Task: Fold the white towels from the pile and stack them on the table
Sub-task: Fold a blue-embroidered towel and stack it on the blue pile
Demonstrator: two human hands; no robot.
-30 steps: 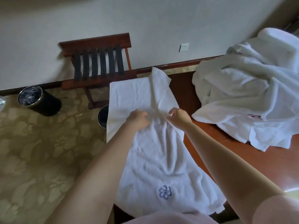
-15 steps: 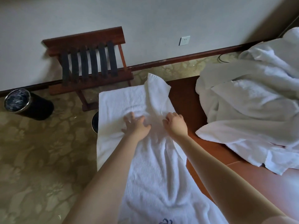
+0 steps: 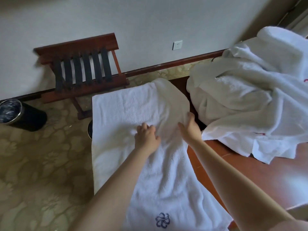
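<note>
A white towel (image 3: pixel 133 110) lies spread lengthwise on the reddish wooden table (image 3: pixel 233 172), directly under both hands. The left hand (image 3: pixel 146 138) rests palm down near the towel's middle, fingers loosely spread and pressing the cloth, gripping nothing. The right hand (image 3: pixel 190 130) lies just beside it, open, with its fingers straight against a raised fold along the towel's right edge. Beyond the hands the towel's far end lies mostly flat; nearer the person than the hands it carries a blue embroidered flower emblem (image 3: pixel 163 220). To the right of the right hand, near but apart from it, sits the rumpled pile of white towels (image 3: pixel 250 105). Beyond the left hand a wooden luggage rack (image 3: pixel 83 67) stands against the wall
</note>
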